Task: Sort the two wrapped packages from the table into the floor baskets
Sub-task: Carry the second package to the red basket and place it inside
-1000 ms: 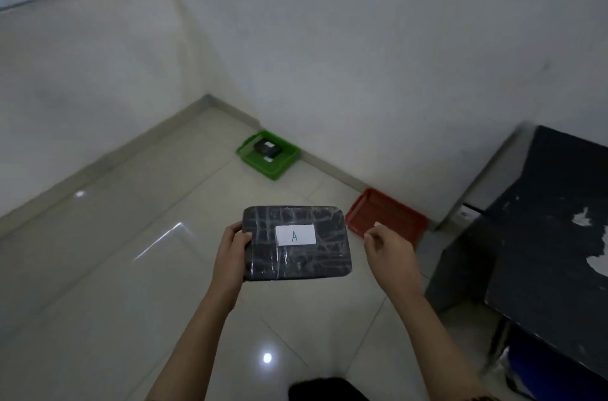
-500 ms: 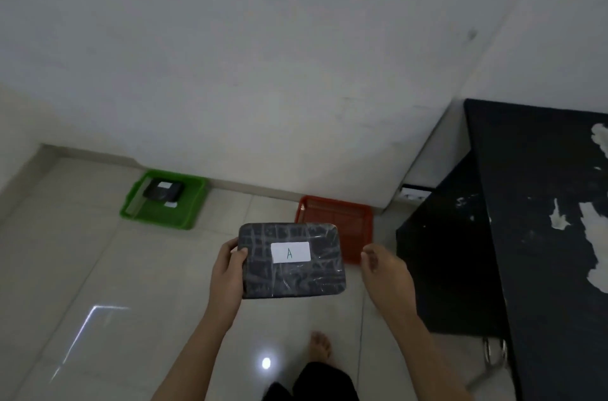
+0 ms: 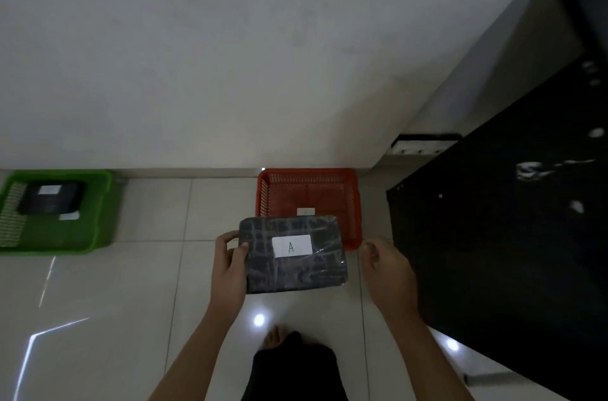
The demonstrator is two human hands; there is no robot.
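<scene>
Green basket [image 3: 98, 229]: I see it at the left edge of the frame, on the floor against the wall, with a dark wrapped package [image 3: 51, 200] lying inside it; a white label shows on top of that package, too blurred for me to read.
Left hand [image 3: 228, 264]: just below frame centre, clamped on the left short edge of the package marked A [image 3: 292, 254], thumb on top and fingers curled underneath.
Package marked A: held flat in the air, dark wrap with a glossy film, white label facing up; its far edge overlaps the near rim of the red basket in my view.
Red basket [image 3: 309, 190]: centre of the frame, on the floor by the wall, a small white tag on its mesh bottom.
Right hand [image 3: 388, 272]: right of the package, not touching it, fingers loosely curled and holding nothing.
Counter [image 3: 513, 236]: black, filling the right side of the frame.
</scene>
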